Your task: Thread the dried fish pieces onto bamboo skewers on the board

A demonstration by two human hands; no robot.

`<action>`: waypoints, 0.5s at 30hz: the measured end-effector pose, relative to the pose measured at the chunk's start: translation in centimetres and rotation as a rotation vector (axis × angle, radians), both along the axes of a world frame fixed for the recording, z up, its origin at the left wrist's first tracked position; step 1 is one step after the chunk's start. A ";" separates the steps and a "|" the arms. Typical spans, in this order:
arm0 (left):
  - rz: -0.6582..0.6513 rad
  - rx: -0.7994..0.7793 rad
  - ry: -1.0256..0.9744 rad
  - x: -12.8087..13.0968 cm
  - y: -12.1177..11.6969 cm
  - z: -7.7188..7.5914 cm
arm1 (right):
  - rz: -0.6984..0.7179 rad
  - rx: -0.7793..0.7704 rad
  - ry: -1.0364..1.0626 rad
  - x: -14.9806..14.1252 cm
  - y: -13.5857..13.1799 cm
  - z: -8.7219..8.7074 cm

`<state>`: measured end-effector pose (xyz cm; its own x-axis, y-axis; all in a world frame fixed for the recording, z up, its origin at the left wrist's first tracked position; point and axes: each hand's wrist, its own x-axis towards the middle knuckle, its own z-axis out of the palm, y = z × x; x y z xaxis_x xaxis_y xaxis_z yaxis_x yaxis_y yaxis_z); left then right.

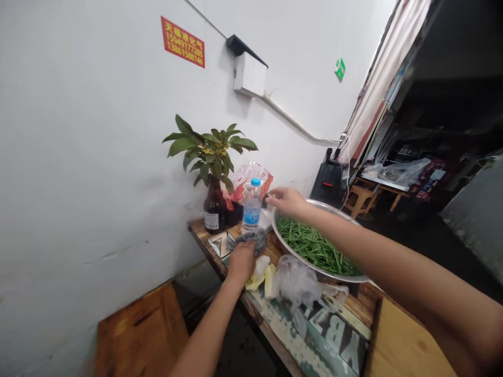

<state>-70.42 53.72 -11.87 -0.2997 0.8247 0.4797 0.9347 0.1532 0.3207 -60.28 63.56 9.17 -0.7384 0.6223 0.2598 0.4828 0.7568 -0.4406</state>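
Observation:
My left hand [242, 260] is on a crumpled grey cloth [257, 238] at the table's far left corner, its fingers closed on the fabric. Over the far rim of a large metal basin [280, 240] reaches my right hand [290, 201]. Its fingers are pinched together beside a clear water bottle [252, 207] with a blue cap; something small and dark shows at the fingertips, too indistinct to name. Cut green vegetable stems [314, 246] fill the basin. Close to my left wrist lie a yellow and white crumpled wrapper [258, 275] and a clear plastic bag [296, 280].
A brown bottle [214, 207] holding leafy branches [210, 149] stands near the wall, with a red and clear plastic package [251, 180] behind the water bottle. Wooden stools [141, 330] flank the printed table [314, 335]. A black case [328, 180] stands beyond the basin.

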 end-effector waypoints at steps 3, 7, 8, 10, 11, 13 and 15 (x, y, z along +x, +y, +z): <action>0.020 0.096 -0.048 0.0 -0.2 0.1 | -0.097 0.055 0.010 -5.1 0.9 0.0; 0.036 0.236 -0.067 0.2 -0.7 0.5 | -0.202 0.151 -0.081 -9.0 1.7 0.1; 0.045 0.261 -0.065 0.2 -0.8 0.7 | -0.225 0.160 -0.111 -9.5 1.8 0.0; 0.094 0.304 -0.070 0.3 -1.0 0.9 | -0.262 0.166 -0.145 -10.0 1.6 0.0; 0.130 0.325 -0.077 0.3 -1.0 1.0 | -0.277 0.168 -0.148 -10.0 1.4 0.1; 0.207 0.367 -0.096 0.3 -0.9 1.1 | -0.300 0.177 -0.134 -9.7 0.7 0.6; 0.267 0.399 -0.120 0.3 -0.7 1.0 | -0.301 0.202 -0.100 -8.7 -0.4 1.9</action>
